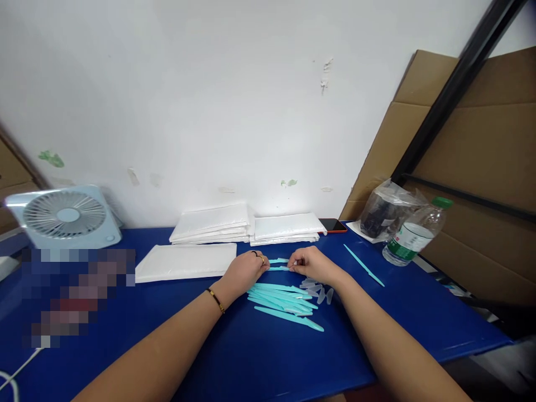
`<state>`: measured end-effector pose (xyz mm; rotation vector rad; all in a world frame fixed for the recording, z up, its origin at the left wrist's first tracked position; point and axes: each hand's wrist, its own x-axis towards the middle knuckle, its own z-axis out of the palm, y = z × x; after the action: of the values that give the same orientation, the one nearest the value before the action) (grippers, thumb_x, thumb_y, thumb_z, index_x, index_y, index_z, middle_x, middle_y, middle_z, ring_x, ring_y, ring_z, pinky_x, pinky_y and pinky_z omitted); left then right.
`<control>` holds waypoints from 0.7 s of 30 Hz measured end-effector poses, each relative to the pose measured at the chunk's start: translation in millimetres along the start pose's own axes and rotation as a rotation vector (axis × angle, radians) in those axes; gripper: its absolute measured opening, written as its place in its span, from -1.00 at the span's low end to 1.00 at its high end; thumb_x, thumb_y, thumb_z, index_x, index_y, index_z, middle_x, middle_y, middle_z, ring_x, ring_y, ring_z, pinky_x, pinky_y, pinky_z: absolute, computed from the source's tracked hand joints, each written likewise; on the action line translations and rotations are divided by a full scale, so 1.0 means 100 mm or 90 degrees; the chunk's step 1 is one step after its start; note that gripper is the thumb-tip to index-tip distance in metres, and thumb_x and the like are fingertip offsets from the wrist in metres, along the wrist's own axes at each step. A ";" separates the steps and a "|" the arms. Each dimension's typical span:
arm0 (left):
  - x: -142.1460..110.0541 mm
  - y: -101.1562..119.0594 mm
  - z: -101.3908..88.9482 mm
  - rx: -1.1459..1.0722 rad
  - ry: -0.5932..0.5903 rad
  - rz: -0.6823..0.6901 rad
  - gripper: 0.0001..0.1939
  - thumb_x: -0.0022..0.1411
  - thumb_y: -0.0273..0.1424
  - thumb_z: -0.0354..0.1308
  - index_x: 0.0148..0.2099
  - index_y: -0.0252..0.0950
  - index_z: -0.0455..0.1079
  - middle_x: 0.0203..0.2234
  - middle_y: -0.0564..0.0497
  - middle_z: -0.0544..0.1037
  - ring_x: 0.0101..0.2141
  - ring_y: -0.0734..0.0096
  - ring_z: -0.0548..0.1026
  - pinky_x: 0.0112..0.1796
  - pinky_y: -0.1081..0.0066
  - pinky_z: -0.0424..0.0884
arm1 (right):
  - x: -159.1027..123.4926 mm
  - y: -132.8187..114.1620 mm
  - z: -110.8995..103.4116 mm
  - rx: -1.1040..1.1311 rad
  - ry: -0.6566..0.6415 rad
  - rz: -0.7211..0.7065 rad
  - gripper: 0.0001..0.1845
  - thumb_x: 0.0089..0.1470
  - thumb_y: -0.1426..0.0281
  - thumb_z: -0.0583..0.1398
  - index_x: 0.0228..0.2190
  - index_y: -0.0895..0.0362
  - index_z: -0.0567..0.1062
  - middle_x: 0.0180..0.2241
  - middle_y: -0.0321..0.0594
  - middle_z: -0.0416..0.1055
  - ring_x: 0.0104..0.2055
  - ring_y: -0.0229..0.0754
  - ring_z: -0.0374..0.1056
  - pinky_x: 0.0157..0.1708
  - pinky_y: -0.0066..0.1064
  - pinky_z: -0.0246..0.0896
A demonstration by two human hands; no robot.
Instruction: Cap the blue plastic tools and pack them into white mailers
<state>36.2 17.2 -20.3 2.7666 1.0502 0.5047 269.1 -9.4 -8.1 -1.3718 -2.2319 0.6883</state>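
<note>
My left hand (247, 272) is closed round one end of a slim turquoise eyebrow razor (278, 268). At its other end, my right hand (312, 264) pinches what looks like a small clear cap, mostly hidden by the fingers. Just behind this razor a second turquoise razor (278, 261) shows between the hands. A pile of turquoise razors (282, 298) lies on the blue table in front of my hands, with one razor (288, 318) nearest me. Several loose clear caps (321, 295) are scattered below my right wrist.
White packets (213, 223) are stacked along the wall, with a flat one (186, 262) at the left. A lone razor (363, 264) lies to the right, before a water bottle (414, 234) and a bagged cup (381, 209). A fan (67, 216) stands far left.
</note>
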 end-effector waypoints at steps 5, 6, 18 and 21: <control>0.01 0.07 -0.05 -0.008 0.052 -0.036 -0.84 0.21 -0.39 0.06 -0.19 -0.23 0.43 -0.25 0.01 0.48 -0.19 0.33 0.39 -0.17 0.40 0.25 | -0.05 0.05 -0.15 -0.027 0.057 0.014 -0.84 -0.06 0.42 0.19 -0.40 0.13 0.57 -0.45 -0.24 0.48 -0.45 -0.27 0.33 -0.45 -0.49 0.17; 0.01 0.09 -0.06 -0.029 0.047 -0.029 -0.85 0.19 -0.37 0.09 -0.19 -0.22 0.44 -0.25 0.02 0.48 -0.20 0.34 0.39 -0.18 0.41 0.25 | -0.09 0.07 -0.21 -0.025 0.060 0.018 -0.84 -0.06 0.39 0.20 -0.40 0.13 0.57 -0.44 -0.23 0.47 -0.45 -0.26 0.33 -0.45 -0.49 0.17; -0.01 0.11 -0.11 -0.171 -0.109 -0.117 -0.90 0.08 -0.36 0.12 -0.44 -0.25 0.40 -0.51 0.10 0.48 -0.49 0.49 0.39 -0.49 0.52 0.19 | -0.26 0.19 -0.35 -0.056 -0.068 0.096 -0.88 -0.12 0.40 0.21 -0.44 0.16 0.49 -0.52 -0.30 0.40 -0.51 -0.32 0.26 -0.55 -0.55 0.08; -0.02 0.09 -0.13 -0.176 -0.100 -0.149 -0.89 0.07 -0.36 0.11 -0.44 -0.25 0.40 -0.52 0.10 0.49 -0.50 0.49 0.39 -0.50 0.52 0.18 | -0.24 0.18 -0.30 -0.033 -0.037 0.084 -0.88 -0.11 0.43 0.18 -0.41 0.15 0.45 -0.53 -0.33 0.36 -0.52 -0.34 0.25 -0.56 -0.56 0.09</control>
<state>35.6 9.1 -6.1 2.3649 1.1502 0.3632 309.5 -18.8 2.4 -1.5551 -2.2338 0.7287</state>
